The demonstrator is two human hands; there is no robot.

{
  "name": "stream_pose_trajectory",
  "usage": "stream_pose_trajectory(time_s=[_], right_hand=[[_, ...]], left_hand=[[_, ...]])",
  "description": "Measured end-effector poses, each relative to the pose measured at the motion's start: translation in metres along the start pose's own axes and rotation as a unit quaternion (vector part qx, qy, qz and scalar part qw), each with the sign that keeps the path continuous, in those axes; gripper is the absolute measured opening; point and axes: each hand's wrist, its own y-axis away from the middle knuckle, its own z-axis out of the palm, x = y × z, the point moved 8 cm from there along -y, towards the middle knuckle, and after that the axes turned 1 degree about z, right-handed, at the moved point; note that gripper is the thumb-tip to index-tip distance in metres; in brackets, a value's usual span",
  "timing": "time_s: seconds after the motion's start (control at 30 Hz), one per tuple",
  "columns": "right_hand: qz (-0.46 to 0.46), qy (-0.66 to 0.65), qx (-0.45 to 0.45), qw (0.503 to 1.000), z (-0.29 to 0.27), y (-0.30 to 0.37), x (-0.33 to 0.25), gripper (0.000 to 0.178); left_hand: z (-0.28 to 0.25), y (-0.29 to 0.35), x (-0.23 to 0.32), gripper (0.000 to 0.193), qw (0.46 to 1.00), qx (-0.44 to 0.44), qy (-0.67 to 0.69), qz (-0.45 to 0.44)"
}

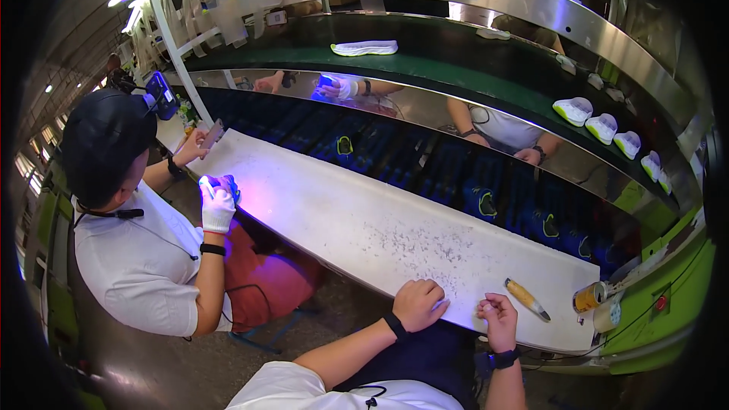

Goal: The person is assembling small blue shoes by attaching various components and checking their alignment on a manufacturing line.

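Note:
My left hand (419, 305) rests at the near edge of the white worktop (319, 182), its fingers curled in loosely and nothing visible in them. To its right, my right hand (499, 320) is raised at the same edge with fingertips bent toward the thumb; whatever it may pinch is too small to make out. Just beyond the right hand lies a tool with a yellow-brown handle and a narrow grey end (526, 298). Small dark scraps (414, 247) are scattered on the worktop beyond my left hand.
At the left, a co-worker (144, 258) holds a blue shoe (231, 188) under violet light. A round tin (588, 298) stands at the right end. Blue shoe uppers (486, 203) line the dark lower belt; white soles (601, 127) sit on the green conveyor (456, 68) behind a metal rail.

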Motion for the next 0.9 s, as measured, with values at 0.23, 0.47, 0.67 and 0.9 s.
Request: stream_pose_trajectory(time_s=[0.23, 0.47, 0.67, 0.9], right_hand=[[-0.004, 0.008, -0.002, 1.000, 0.003, 0.006, -0.003, 0.022], [-0.005, 0.015, 0.017, 1.000, -0.008, 0.012, 0.000, 0.023], [-0.003, 0.003, -0.019, 1.000, 0.024, 0.002, -0.002, 0.023], [-0.003, -0.013, -0.014, 1.000, 0.005, 0.007, 0.000, 0.026]], left_hand=[[-0.003, 0.005, 0.002, 0.017, 1.000, 0.007, -0.008, 0.006], [0.012, 0.004, 0.002, 0.018, 1.000, -0.024, 0.014, 0.007], [-0.010, 0.001, -0.008, 0.018, 1.000, -0.005, -0.028, 0.003], [0.010, -0.006, 0.005, 0.018, 1.000, -0.011, -0.021, 0.009]])
